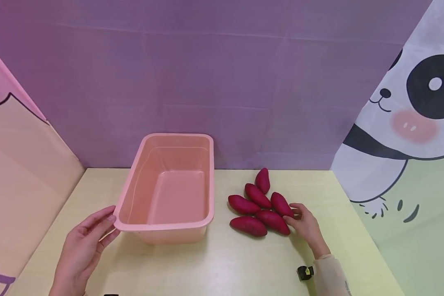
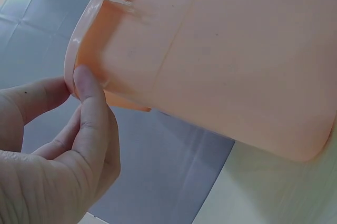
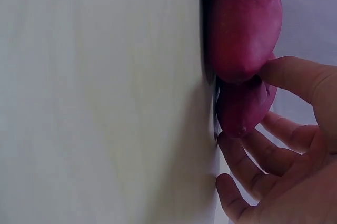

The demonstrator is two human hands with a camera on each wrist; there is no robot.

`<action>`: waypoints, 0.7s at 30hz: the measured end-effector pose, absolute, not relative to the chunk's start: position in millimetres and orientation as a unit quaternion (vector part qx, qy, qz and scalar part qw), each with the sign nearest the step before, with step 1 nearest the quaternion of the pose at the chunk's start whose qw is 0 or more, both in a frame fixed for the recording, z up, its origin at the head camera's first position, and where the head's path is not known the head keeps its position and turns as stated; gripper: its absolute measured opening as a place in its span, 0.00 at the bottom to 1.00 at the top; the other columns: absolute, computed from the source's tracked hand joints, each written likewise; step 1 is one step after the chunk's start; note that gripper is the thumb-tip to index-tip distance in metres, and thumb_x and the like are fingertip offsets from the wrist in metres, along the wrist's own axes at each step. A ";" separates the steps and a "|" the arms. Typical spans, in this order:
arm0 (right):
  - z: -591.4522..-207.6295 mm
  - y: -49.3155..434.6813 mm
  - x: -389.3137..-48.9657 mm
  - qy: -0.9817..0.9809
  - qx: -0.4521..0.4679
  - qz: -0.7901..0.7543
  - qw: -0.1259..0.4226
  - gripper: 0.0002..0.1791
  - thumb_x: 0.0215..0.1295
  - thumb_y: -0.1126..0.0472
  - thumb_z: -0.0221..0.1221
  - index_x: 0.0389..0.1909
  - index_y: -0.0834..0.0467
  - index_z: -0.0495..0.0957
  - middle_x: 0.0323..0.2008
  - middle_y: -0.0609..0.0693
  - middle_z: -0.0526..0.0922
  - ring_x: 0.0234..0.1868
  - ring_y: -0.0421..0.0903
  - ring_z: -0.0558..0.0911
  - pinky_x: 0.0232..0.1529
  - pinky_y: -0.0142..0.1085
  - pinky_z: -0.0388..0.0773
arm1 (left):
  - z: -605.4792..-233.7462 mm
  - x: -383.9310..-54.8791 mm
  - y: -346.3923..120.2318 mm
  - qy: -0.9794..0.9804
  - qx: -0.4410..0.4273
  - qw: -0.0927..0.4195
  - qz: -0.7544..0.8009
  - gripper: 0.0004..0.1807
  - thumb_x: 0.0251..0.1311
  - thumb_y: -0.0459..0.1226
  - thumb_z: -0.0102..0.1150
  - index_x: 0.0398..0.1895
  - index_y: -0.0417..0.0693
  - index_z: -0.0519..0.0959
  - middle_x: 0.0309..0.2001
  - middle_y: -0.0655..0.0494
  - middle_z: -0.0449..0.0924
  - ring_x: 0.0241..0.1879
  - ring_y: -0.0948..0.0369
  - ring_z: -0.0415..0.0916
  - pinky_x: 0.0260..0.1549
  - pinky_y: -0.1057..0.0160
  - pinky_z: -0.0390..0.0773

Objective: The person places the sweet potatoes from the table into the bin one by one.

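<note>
The pink tub (image 1: 165,224) stands on the tabletop (image 1: 229,269), its long sides running away from the person and its far end near the purple cloth (image 1: 244,82) behind it. At the tub's near left corner, the left hand (image 1: 80,248) pinches the rim, thumb on one side and fingers on the other (the left wrist view shows the grip plainly).

To the right of the tub, well apart from the left hand, six deep red potatoes lie in a loose cluster, most of them touching or nearly so. The right hand (image 1: 305,225) is at the cluster's side farthest from the tub, grasping one potato (image 1: 281,204) by its near end between thumb and fingers. That potato rests close against the long potato (image 1: 272,222) on its near side. Of the rest, the nearest potato (image 1: 248,226) and the left potato (image 1: 243,204) lie closest to the tub; the middle potato (image 1: 257,195) slants beside them, and the far potato (image 1: 262,181) points away, toward the cloth.

Farther right of the tub and nearer the person, a small black block (image 1: 304,273) with a yellow mark shows beside the right sleeve (image 1: 330,275). Beyond the tabletop on that side hangs a panda print (image 1: 377,160).
</note>
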State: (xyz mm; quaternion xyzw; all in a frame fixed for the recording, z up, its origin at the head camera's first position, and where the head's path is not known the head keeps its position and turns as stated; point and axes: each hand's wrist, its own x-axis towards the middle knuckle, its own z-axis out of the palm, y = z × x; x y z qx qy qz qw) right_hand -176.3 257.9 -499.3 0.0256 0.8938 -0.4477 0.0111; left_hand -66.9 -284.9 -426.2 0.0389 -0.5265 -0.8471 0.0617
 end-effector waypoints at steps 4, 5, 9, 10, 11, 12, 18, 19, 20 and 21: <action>-499.7 257.2 -177.5 0.894 0.028 -0.447 0.012 0.26 0.65 0.62 0.67 0.61 0.64 0.72 0.51 0.65 0.81 0.50 0.60 0.82 0.47 0.42 0.80 | -428.8 -66.5 -284.6 -0.519 0.032 0.066 -0.851 0.16 0.70 0.23 0.52 0.54 0.41 0.83 0.48 0.54 0.85 0.45 0.60 0.83 0.44 0.63 0.85; -499.5 257.0 -177.5 0.894 0.030 -0.446 0.011 0.25 0.65 0.61 0.67 0.61 0.64 0.72 0.51 0.65 0.81 0.49 0.59 0.82 0.46 0.42 0.80 | -429.5 -66.6 -284.5 -0.517 0.030 0.066 -0.853 0.16 0.70 0.23 0.52 0.55 0.41 0.83 0.48 0.54 0.85 0.45 0.60 0.83 0.45 0.62 0.85; -497.6 255.6 -177.8 0.895 0.038 -0.444 0.005 0.26 0.65 0.59 0.66 0.61 0.64 0.72 0.51 0.64 0.82 0.49 0.59 0.83 0.46 0.41 0.80 | -429.6 -65.9 -284.6 -0.513 0.027 0.067 -0.855 0.16 0.70 0.22 0.52 0.55 0.41 0.83 0.49 0.53 0.84 0.46 0.60 0.83 0.45 0.62 0.84; -496.9 255.1 -177.9 0.896 0.039 -0.442 0.003 0.26 0.65 0.59 0.66 0.61 0.64 0.72 0.51 0.64 0.82 0.49 0.59 0.83 0.47 0.41 0.80 | -429.3 -65.7 -284.6 -0.513 0.027 0.068 -0.855 0.16 0.70 0.22 0.52 0.55 0.41 0.83 0.49 0.53 0.84 0.46 0.60 0.83 0.46 0.62 0.84; -496.1 254.7 -178.1 0.896 0.041 -0.442 0.002 0.26 0.65 0.59 0.66 0.61 0.64 0.72 0.51 0.64 0.81 0.49 0.59 0.82 0.48 0.41 0.80 | -428.9 -65.5 -284.6 -0.513 0.027 0.068 -0.855 0.16 0.70 0.23 0.52 0.55 0.41 0.83 0.49 0.53 0.84 0.46 0.60 0.83 0.46 0.62 0.84; -495.3 254.4 -178.2 0.897 0.042 -0.441 0.002 0.27 0.65 0.59 0.66 0.61 0.64 0.72 0.52 0.64 0.81 0.50 0.59 0.82 0.49 0.42 0.80 | -428.4 -65.3 -284.6 -0.513 0.028 0.069 -0.855 0.16 0.70 0.23 0.52 0.55 0.41 0.83 0.49 0.53 0.84 0.46 0.60 0.83 0.46 0.62 0.84; -490.1 254.6 -175.7 0.900 0.044 -0.435 -0.010 0.27 0.66 0.58 0.66 0.62 0.64 0.72 0.53 0.65 0.80 0.51 0.61 0.82 0.52 0.47 0.79 | -427.6 -64.7 -283.0 -0.513 0.026 0.073 -0.855 0.16 0.70 0.22 0.52 0.55 0.40 0.83 0.48 0.53 0.85 0.46 0.60 0.84 0.46 0.61 0.84; -488.5 254.6 -174.8 0.900 0.041 -0.434 -0.014 0.27 0.66 0.58 0.66 0.61 0.64 0.72 0.53 0.65 0.80 0.50 0.61 0.82 0.51 0.46 0.79 | -427.6 -64.6 -282.6 -0.515 0.028 0.074 -0.854 0.16 0.70 0.22 0.53 0.55 0.40 0.83 0.48 0.53 0.85 0.46 0.60 0.84 0.46 0.62 0.84; -486.8 254.6 -174.3 0.901 0.036 -0.432 -0.020 0.27 0.66 0.58 0.66 0.61 0.65 0.72 0.52 0.65 0.81 0.50 0.61 0.82 0.51 0.46 0.80 | -427.7 -64.5 -282.3 -0.517 0.029 0.074 -0.852 0.16 0.70 0.23 0.53 0.55 0.41 0.83 0.48 0.53 0.85 0.46 0.60 0.84 0.46 0.62 0.84; -484.4 254.2 -173.8 0.901 0.032 -0.432 -0.024 0.27 0.66 0.58 0.66 0.61 0.64 0.72 0.52 0.65 0.81 0.50 0.61 0.82 0.50 0.46 0.80 | -427.7 -64.3 -281.9 -0.519 0.031 0.074 -0.851 0.16 0.70 0.23 0.53 0.55 0.41 0.83 0.48 0.54 0.85 0.45 0.60 0.84 0.45 0.62 0.84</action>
